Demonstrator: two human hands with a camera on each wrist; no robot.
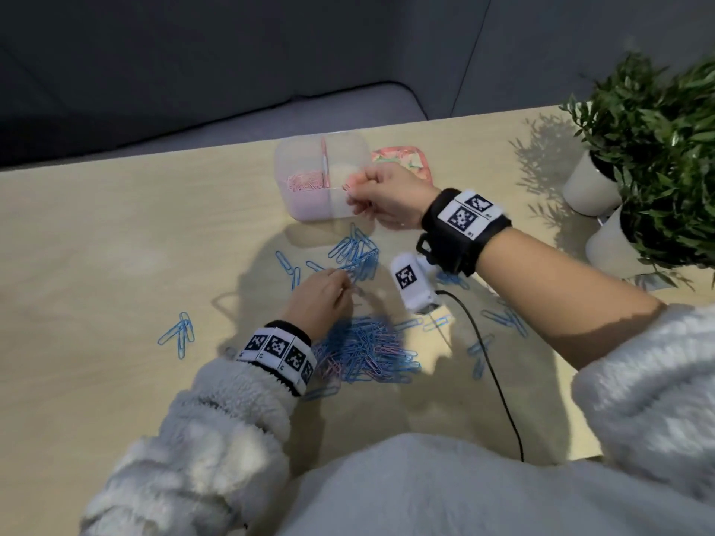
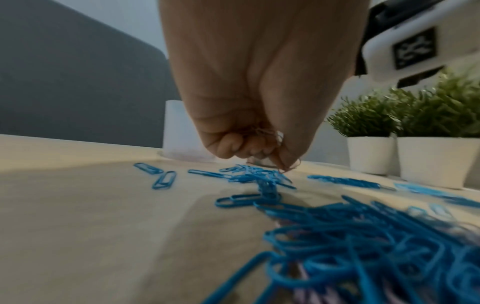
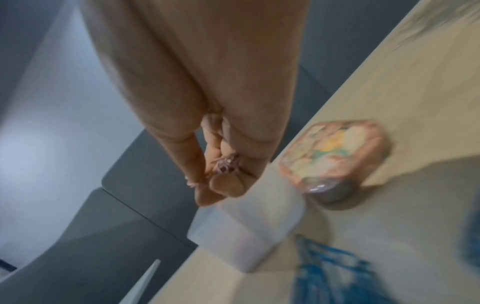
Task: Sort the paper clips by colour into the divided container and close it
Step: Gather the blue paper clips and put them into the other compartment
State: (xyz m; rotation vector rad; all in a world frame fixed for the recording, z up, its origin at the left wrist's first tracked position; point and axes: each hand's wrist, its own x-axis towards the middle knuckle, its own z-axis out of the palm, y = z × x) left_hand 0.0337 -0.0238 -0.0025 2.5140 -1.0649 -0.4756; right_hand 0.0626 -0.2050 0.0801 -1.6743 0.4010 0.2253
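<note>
The translucent divided container [image 1: 350, 148] stands open at the table's far middle, with pink clips [image 1: 305, 182] in its left compartment. My right hand [image 1: 358, 195] hovers over the container's front right part and pinches a few pink clips [image 3: 225, 167] in its curled fingers. My left hand [image 1: 340, 292] is low over scattered blue clips [image 1: 356, 251], fingers curled round a small bunch of pinkish clips [image 2: 270, 131]. A big heap of blue clips with some pink ones [image 1: 363, 353] lies by my left wrist. The container shows in the left wrist view [image 2: 179, 131] and right wrist view [image 3: 246, 226].
The patterned pink lid [image 1: 402, 162] lies right of the container, also the lid [image 3: 335, 152] in the right wrist view. Two potted plants [image 1: 650, 121] stand at the table's right edge. A black cable [image 1: 491, 365] crosses the table. Loose blue clips [image 1: 182, 332] lie left.
</note>
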